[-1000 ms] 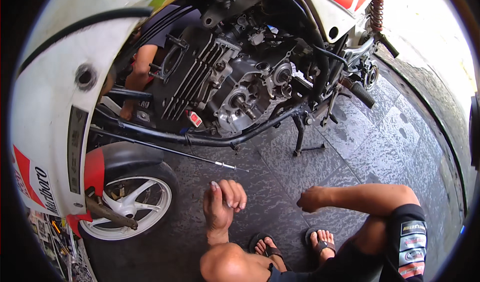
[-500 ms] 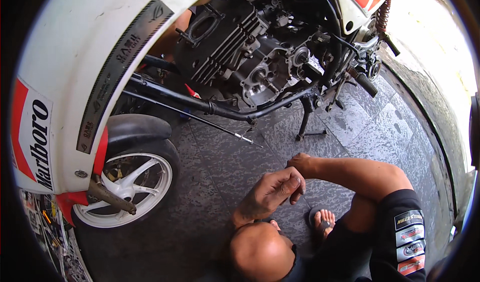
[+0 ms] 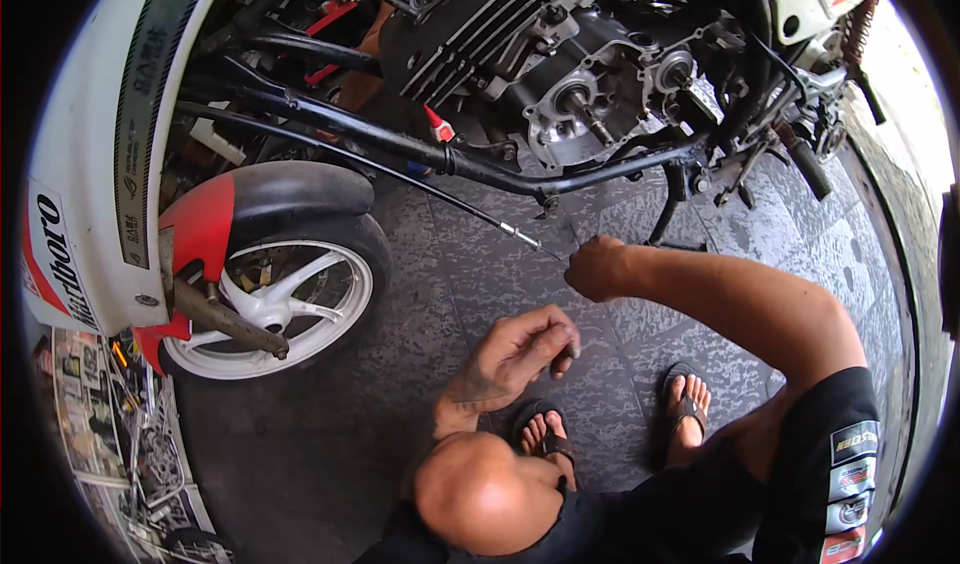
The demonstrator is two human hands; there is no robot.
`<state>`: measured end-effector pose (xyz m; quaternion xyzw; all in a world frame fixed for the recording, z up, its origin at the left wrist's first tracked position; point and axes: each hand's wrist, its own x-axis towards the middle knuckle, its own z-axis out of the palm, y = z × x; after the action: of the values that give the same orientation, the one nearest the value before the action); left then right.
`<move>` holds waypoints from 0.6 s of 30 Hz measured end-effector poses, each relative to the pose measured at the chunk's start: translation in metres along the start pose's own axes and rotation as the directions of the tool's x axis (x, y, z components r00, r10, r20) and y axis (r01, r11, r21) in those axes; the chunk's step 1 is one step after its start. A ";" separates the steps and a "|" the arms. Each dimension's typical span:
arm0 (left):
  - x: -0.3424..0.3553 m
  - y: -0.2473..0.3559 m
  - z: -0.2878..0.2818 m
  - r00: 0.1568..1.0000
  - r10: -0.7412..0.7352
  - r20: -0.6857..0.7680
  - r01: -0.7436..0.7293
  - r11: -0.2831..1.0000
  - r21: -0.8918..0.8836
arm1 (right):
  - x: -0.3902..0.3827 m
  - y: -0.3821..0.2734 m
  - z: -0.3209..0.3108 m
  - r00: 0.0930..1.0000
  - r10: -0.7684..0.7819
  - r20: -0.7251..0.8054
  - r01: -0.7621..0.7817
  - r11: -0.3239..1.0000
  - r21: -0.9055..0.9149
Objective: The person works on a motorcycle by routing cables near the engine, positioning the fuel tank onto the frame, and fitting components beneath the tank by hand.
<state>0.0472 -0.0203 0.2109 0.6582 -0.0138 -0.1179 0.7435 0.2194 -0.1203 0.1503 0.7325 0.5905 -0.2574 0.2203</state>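
My right hand (image 3: 600, 269) is closed in a fist just beside the bare end of a black control cable (image 3: 470, 214). A thin inner wire sticks out of the cable's silver end fitting and runs up to the knuckles; whether the fingers grip it, I cannot tell. Lower and to the left, my left hand (image 3: 525, 349) hovers above my knee with its fingers curled and the thumb close to them. Anything inside it is hidden. Above both hands is a motorcycle engine (image 3: 590, 104) with its side cover off, baring shafts and a gasket face.
The black frame tube (image 3: 380, 139) crosses above the cable. At left are the white front wheel (image 3: 270, 309) and white fairing (image 3: 80, 164). Behind the frame, a small red-nozzled bottle (image 3: 440, 126) and part of another person (image 3: 372, 54) show. Dark patterned tiles (image 3: 610, 364) cover the floor.
My right hand has moved away from my left hand, up to the cable end. My left hand has separated from it. The whole view has shifted, so the motorcycle sits higher and further right.
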 end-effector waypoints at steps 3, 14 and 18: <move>-0.011 -0.002 -0.003 0.998 -0.010 -0.055 0.014 0.997 0.077 | 0.014 -0.002 0.016 0.998 -0.057 -0.021 0.057 0.998 0.011; -0.004 -0.004 0.006 0.977 -0.083 -0.198 0.099 0.992 0.072 | 0.030 0.003 0.047 0.985 -0.172 -0.007 0.172 0.985 0.012; -0.001 -0.003 0.010 0.986 -0.046 -0.161 0.064 0.992 0.107 | 0.035 0.012 0.061 0.982 -0.183 0.036 0.184 0.983 -0.008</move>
<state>0.0444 -0.0300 0.2091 0.7063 0.0570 -0.0849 0.7004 0.2298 -0.1347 0.0815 0.6690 0.6530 -0.2862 0.2102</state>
